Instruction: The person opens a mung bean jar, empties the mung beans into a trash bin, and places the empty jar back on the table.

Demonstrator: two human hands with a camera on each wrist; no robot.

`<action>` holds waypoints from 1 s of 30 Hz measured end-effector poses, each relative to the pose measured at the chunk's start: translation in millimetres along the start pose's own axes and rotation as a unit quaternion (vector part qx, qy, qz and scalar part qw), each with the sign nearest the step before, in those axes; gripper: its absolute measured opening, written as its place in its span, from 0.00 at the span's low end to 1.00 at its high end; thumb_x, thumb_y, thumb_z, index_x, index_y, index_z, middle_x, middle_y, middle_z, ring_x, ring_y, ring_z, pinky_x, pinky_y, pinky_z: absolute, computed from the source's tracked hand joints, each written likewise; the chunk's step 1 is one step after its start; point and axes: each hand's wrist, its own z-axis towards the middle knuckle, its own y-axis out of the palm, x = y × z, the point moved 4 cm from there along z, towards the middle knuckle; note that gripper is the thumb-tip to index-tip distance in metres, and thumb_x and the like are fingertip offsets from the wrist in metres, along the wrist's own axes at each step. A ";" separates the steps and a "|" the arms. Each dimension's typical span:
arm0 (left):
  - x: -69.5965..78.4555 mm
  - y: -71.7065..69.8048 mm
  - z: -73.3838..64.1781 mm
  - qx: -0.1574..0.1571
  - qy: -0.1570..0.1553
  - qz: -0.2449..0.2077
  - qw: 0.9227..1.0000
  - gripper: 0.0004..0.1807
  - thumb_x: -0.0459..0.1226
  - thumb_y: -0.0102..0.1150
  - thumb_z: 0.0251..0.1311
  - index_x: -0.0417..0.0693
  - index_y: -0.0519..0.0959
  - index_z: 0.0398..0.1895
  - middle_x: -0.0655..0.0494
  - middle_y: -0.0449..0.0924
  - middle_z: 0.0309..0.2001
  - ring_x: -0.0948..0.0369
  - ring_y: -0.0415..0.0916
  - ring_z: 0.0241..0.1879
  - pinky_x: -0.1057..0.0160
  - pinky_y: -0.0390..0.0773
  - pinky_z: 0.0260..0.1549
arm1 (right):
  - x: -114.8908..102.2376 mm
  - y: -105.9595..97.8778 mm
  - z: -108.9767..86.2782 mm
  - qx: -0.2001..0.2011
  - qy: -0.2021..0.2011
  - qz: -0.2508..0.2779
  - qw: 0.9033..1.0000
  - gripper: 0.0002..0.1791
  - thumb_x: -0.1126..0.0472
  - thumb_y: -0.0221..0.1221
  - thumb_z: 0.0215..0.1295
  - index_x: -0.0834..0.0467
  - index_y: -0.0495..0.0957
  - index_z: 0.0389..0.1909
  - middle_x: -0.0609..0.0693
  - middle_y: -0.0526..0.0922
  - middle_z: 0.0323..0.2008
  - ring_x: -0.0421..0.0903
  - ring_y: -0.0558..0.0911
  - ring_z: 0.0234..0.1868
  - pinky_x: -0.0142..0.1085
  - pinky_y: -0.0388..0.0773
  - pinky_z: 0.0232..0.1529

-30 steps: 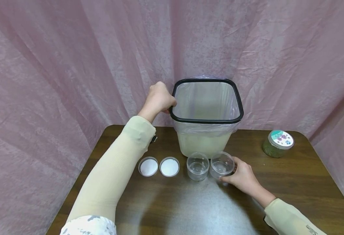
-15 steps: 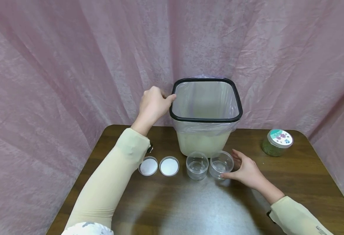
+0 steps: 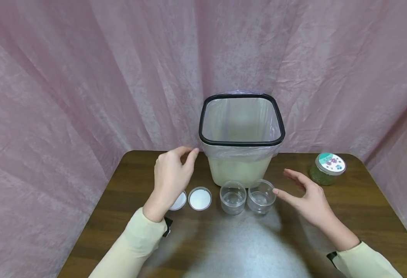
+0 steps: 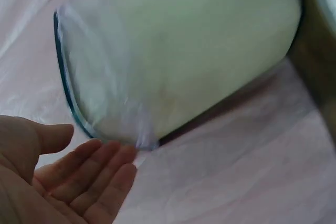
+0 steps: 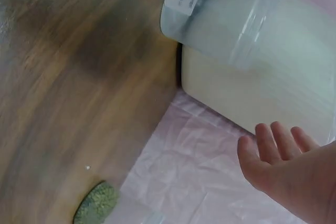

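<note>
My left hand [image 3: 171,175] hovers in front of the bin's left side, fingers loosely bent and holding nothing; the left wrist view shows its fingers relaxed near the bin's rim. The cream trash bin [image 3: 239,168] has a black rim and a thin plastic liner. At the right, my right hand [image 3: 307,199] is spread with nothing in it. Its thumb lies close to the right clear plastic jar [image 3: 261,197]; whether they touch I cannot tell. A second clear open jar [image 3: 233,199] stands to the left of that one. Both look empty.
Two round lids with white discs lie left of the jars: the right lid [image 3: 200,198] shows fully, the left lid [image 3: 179,200] is partly behind my left wrist. A lidded jar of green stuff [image 3: 327,168] stands far right. Pink curtain [image 3: 120,69] hangs behind the table.
My left hand has let go of the bin's rim and come down toward me. My right hand has released the right jar and drawn off to the right, fingers spreading.
</note>
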 end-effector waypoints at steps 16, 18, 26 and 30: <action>-11.0 55.7 -88.2 -0.119 0.117 -0.054 0.985 0.07 0.43 0.60 0.58 0.55 0.83 0.36 0.66 0.83 0.37 0.69 0.79 0.42 0.67 0.79 0.43 | 11.2 -18.7 0.2 0.065 0.039 -0.033 0.997 0.22 0.42 0.62 0.56 0.44 0.79 0.50 0.46 0.83 0.49 0.20 0.76 0.43 0.16 0.72 0.36; -12.4 61.2 -94.6 -0.141 0.129 -0.048 0.980 0.08 0.44 0.60 0.58 0.55 0.83 0.37 0.66 0.83 0.38 0.69 0.79 0.42 0.67 0.79 0.43 | 15.6 -21.6 0.4 0.081 0.039 -0.038 0.995 0.22 0.42 0.62 0.55 0.45 0.79 0.49 0.47 0.83 0.49 0.13 0.72 0.39 0.14 0.70 0.35; -16.9 78.8 -118.2 -0.238 0.163 -0.010 0.958 0.10 0.45 0.58 0.59 0.52 0.82 0.39 0.64 0.83 0.40 0.67 0.79 0.42 0.65 0.80 0.42 | 37.2 -42.3 8.1 0.136 0.090 -0.073 0.984 0.30 0.40 0.64 0.52 0.44 0.75 0.57 0.49 0.79 0.55 0.30 0.76 0.44 0.19 0.66 0.36; -18.3 85.4 -127.4 -0.263 0.187 0.002 0.946 0.08 0.44 0.60 0.58 0.53 0.82 0.37 0.65 0.82 0.37 0.67 0.79 0.40 0.66 0.80 0.38 | 50.8 -59.3 18.2 0.158 0.107 -0.090 0.977 0.42 0.43 0.66 0.50 0.49 0.64 0.66 0.57 0.73 0.61 0.54 0.75 0.51 0.33 0.68 0.44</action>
